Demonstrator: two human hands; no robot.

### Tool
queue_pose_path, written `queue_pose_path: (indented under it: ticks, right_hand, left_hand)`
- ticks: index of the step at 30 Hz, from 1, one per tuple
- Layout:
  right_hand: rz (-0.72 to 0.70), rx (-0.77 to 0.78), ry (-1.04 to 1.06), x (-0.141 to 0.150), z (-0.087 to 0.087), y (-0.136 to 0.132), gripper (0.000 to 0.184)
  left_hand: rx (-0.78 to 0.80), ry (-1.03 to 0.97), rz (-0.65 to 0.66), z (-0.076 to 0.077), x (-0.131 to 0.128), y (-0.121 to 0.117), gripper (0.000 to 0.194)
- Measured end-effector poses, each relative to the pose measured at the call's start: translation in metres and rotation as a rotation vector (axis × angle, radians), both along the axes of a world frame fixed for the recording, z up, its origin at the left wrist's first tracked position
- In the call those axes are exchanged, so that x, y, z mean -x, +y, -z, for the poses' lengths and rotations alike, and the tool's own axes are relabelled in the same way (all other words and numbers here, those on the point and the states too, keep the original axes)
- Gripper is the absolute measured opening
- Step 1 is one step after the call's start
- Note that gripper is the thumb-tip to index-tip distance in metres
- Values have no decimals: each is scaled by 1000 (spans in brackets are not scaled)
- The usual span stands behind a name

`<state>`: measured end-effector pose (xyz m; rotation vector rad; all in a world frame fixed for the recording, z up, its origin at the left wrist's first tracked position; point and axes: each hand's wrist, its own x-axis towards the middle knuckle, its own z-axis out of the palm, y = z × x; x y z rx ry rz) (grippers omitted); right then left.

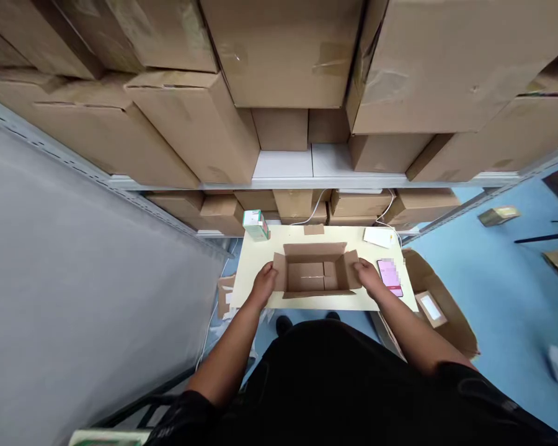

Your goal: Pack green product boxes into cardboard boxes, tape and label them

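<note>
From where I stand, a plain grey wall [97, 279] runs down the left side, and beside it, on the floor, torn cardboard [225, 297] lies by the table's left end. The pale yellow table [248, 272] has a small white-and-green carton [255, 225] standing upright at its far left corner. Nearer the person, the left hand [263, 283] is closed on the left end flap of the open box [312, 276], fingers curled around the edge with the flap pinched in them. That box sits on the middle of the table, its top open and its flaps spread outward, and I can see down to the bare bottom inside. Behind it, at the table's far edge, is a small brown cardboard piece [314, 229]. Further back, a metal shelf [307, 183] holds large brown cartons [288, 56], with more boxes on the level below. The right hand [367, 275] has the right end flap gripped in its closed fingers. Just beside that hand, the phone [390, 277] lies face up with a pink screen, and a white item [380, 236] lies behind it near the far right corner. Past the table's right end, a big open carton [451, 319] stands on the blue floor [502, 297], a smaller box [431, 309] inside it.
</note>
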<state>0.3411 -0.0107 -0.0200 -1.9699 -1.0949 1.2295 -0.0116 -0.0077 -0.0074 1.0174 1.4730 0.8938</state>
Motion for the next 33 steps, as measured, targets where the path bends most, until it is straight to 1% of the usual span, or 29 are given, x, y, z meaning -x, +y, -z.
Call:
queue_pose_path:
  ticks: [3,5,7,10,12,13,15,16,18,21,24,26,27,30,32,33]
  right_hand:
    - [114,38,186,-8,5,-5,32]
    - [136,47,171,-14,9,-8,32]
    - [106,51,33,-20,16,-11,33]
    - [11,24,-217,-26,29,-14,37]
    - [-12,1,-329,-24,39,-14,38]
    - [-13,-10,-371,-22,43,-14,38]
    - [-37,-37,-439,-15,48,-12,36]
    - [-65,-53,-464,-11,49,-11,36]
    - [-121,-71,-478,-5,48,-9,39]
    - [-125,-20,-353,1,41,-10,47]
    - [-46,42,-152,5,35,-16,51]
    - [10,57,-74,10,35,-21,53]
    - [30,68,-52,12,35,-23,57]
    - [52,124,-17,20,36,-26,74]
    - [12,130,-20,24,34,-26,75]
    - [-35,112,-44,25,32,-25,74]
  left_hand:
    - [111,-137,-102,11,4,-2,38]
    - [154,-148,-147,22,7,-1,39]
    - [164,-70,-155,33,11,0,39]
    - [139,170,-161,48,15,2,41]
    - [87,325,-163,54,16,2,38]
    - [48,381,-139,56,14,2,33]
    - [-27,428,-54,57,10,1,22]
    - [-45,423,-8,57,8,0,20]
    - [-36,366,45,57,4,-4,26]
    - [25,220,35,58,1,-13,45]
    - [60,123,-5,61,1,-23,72]
    - [80,92,0,61,3,-26,83]
    - [95,83,16,61,5,-27,86]
    - [120,114,57,56,11,-27,84]
    - [95,156,56,51,15,-28,78]
    - [72,169,50,49,17,-30,75]
